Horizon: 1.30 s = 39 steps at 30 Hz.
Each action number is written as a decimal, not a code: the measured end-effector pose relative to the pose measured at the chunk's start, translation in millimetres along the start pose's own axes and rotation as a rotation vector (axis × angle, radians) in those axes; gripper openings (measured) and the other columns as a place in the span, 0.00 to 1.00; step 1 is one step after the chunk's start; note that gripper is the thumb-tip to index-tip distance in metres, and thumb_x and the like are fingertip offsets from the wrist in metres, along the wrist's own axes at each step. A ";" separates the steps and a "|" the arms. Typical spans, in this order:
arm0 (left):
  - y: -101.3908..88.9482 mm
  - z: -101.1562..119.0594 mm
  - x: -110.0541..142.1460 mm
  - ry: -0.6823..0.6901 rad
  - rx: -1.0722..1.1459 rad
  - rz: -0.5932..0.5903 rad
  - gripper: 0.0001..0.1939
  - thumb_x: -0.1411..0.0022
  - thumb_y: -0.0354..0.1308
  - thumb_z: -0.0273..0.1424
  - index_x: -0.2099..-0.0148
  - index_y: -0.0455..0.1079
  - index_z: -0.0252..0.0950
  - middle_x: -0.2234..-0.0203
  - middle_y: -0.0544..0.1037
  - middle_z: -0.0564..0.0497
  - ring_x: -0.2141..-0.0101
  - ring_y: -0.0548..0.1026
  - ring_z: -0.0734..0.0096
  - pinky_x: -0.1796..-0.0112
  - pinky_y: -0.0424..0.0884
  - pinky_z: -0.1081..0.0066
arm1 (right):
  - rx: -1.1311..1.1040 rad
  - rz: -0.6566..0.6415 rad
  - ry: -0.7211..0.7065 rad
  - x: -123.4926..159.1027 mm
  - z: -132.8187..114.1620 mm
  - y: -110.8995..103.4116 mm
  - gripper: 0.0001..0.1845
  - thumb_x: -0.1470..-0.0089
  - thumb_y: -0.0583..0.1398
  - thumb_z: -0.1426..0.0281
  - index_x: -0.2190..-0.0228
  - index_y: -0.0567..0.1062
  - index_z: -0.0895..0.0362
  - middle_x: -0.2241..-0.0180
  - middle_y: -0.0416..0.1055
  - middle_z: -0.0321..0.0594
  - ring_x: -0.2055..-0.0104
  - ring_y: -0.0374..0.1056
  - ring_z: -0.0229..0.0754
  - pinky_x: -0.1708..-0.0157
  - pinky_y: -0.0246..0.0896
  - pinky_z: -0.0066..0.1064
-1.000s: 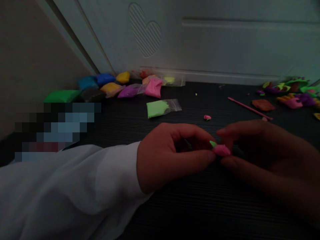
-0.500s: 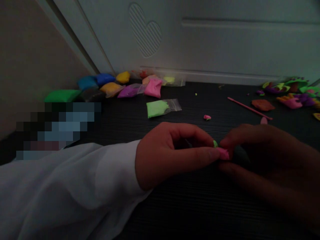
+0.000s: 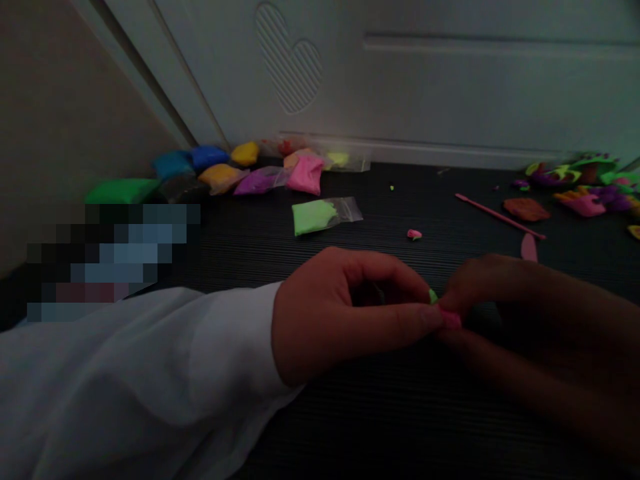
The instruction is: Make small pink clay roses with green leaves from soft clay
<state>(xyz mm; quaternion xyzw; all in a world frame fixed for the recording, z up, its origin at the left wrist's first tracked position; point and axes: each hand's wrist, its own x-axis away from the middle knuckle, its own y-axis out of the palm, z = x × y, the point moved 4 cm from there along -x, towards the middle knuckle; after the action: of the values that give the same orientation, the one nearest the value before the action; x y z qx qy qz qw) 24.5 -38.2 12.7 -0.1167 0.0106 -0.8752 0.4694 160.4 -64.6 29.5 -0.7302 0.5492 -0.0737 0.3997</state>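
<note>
My left hand (image 3: 345, 310), in a white sleeve, and my right hand (image 3: 505, 313) meet fingertip to fingertip low over a dark ribbed mat (image 3: 350, 413). Both pinch one small clay piece (image 3: 447, 319), pink with a green tip, mostly hidden between the fingers. A tiny pink clay bit (image 3: 414, 234) lies on the mat just beyond the hands.
A bag of light green clay (image 3: 320, 215) lies behind the hands. Several coloured clay bags (image 3: 240, 170) are heaped at the back left by a white panel. A pink stick tool (image 3: 497, 216) and finished clay shapes (image 3: 585, 190) sit at the right.
The fingers of both hands have closed tighter round the pink piece, so less of it shows. The hands have sunk slightly toward the mat.
</note>
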 end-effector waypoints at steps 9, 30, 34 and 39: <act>0.4 0.4 -0.3 0.001 0.024 -0.021 0.04 0.53 0.57 0.31 0.72 0.69 0.36 0.77 0.72 0.54 0.74 0.69 0.75 0.74 0.65 0.76 | -0.026 0.017 -0.006 0.8 -0.5 -0.6 0.09 0.60 0.59 0.71 0.71 0.69 0.51 0.75 0.68 0.32 0.76 0.64 0.34 0.80 0.61 0.24; 0.6 -0.2 -1.6 0.000 0.148 -0.114 0.06 0.49 0.53 0.28 0.73 0.70 0.34 0.78 0.71 0.54 0.74 0.67 0.78 0.73 0.63 0.78 | -0.016 0.019 -0.037 6.7 3.7 -0.9 0.13 0.58 0.59 0.71 0.66 0.66 0.48 0.73 0.68 0.31 0.75 0.65 0.32 0.78 0.61 0.22; 1.0 -0.6 -1.7 0.012 0.159 -0.097 0.05 0.50 0.54 0.27 0.73 0.70 0.34 0.77 0.72 0.54 0.74 0.68 0.78 0.72 0.64 0.79 | 0.010 0.019 -0.030 6.4 4.1 -1.1 0.14 0.57 0.58 0.70 0.64 0.65 0.46 0.72 0.68 0.30 0.74 0.65 0.32 0.77 0.62 0.21; 1.1 -0.1 -1.8 0.014 0.167 -0.080 0.03 0.51 0.55 0.26 0.72 0.71 0.35 0.76 0.73 0.54 0.72 0.70 0.77 0.70 0.65 0.78 | 0.041 0.080 -0.026 6.0 2.9 -3.0 0.14 0.58 0.59 0.66 0.65 0.65 0.47 0.71 0.68 0.31 0.73 0.65 0.35 0.78 0.63 0.23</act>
<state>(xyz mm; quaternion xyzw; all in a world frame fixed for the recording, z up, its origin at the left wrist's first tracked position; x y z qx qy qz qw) 26.3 -37.3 12.1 -0.0712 -0.0636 -0.8918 0.4422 166.5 -68.2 27.6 -0.7004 0.5710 -0.0596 0.4241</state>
